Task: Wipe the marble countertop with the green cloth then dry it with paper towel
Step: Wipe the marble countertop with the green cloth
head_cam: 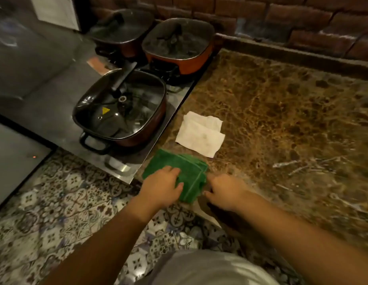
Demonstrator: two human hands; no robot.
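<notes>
A folded green cloth [185,169] lies at the near left corner of the brown marble countertop [281,124]. My left hand [161,187] rests on the cloth's near left part, fingers laid over it. My right hand [225,192] sits at the cloth's right edge with its fingers curled; whether it grips the cloth I cannot tell. Just behind the cloth, a folded white paper towel [200,133] lies flat on the marble.
Left of the marble is a steel hob [55,112] with three red lidded pots [121,108], the nearest close to the paper towel. A brick wall [281,19] backs the counter. Patterned floor tiles [55,202] show below the counter's edge.
</notes>
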